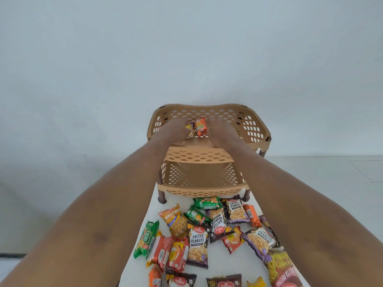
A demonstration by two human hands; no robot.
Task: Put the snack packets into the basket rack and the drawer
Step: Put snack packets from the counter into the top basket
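Hiding their fingertips, both hands [176, 129] [219, 130] flank an orange packet [201, 127], grip unclear.

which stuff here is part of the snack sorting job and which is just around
Job: left hand, right hand, orange packet held between them, basket rack, loose snack packets on the white surface.
Just around: wall, floor.

2 hands [174, 129] reach into 1 rack [207, 146] with 3 tiers. 2 packets sit between them: 1 orange [201, 127], 1 purple-yellow [190, 129]. On the tabletop [244, 264], 4 Salted Peanuts packs [197, 245] show fully, plus 3 green packets [146, 239]. Others are cut off at the frame edge, so their total is unclear.
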